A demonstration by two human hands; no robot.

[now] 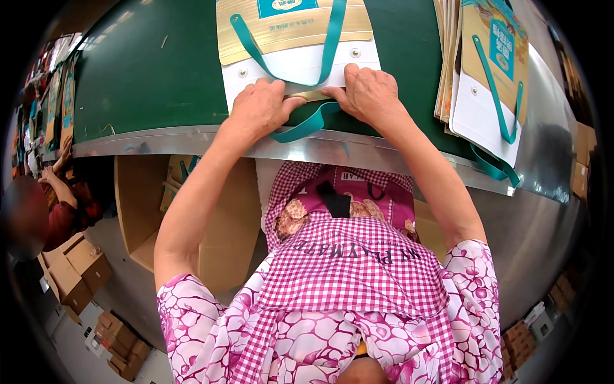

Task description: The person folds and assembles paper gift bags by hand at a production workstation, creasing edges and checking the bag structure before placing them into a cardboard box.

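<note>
A gold and white paper gift bag (291,54) lies flat on the green tabletop in front of me, its white top end toward me. One teal ribbon handle (332,38) is looped over its upper face; another teal ribbon (307,126) hangs at the near side. Gripping the left part of the bag's near edge is my left hand (263,109), fingers curled over the white band. My right hand (368,94) grips the same edge further right. The two thumbs point toward each other along it. Some fingertips are hidden.
A stack of similar gift bags (489,77) lies at the right, ribbons overhanging the metal table edge (185,139). Beneath the table stands an open cardboard box (217,237). At the left, another person's arm (62,185) rests near the table; more cartons (77,269) sit on the floor.
</note>
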